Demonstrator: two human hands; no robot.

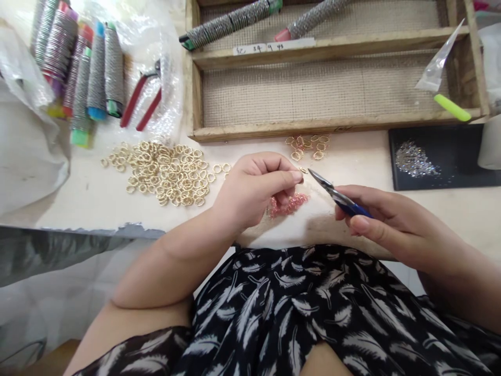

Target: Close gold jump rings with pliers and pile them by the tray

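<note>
My left hand [262, 188] is closed in a pinch on a small gold ring [302, 170], whose edge shows past the fingertips. Wrapped around blue-handled pliers [340, 200], my right hand [385, 219] points their slim metal jaws at that ring; whether the jaws touch it I cannot tell. Pink beads [288, 205] lie on the table just below my left fingers, partly hidden by them. Beyond the hands is a small group of gold rings with pinkish tints [309, 146]. A large heap of plain gold rings [168, 172] spreads left of my left hand.
A wooden mesh-bottomed tray [336, 128] spans the back, with wire-wrapped rolls [235, 22] in it. More wrapped rolls [96, 78] and red-handled cutters [143, 99] lie at left on plastic. At right, a black board [462, 175] bears glittering stones [415, 159].
</note>
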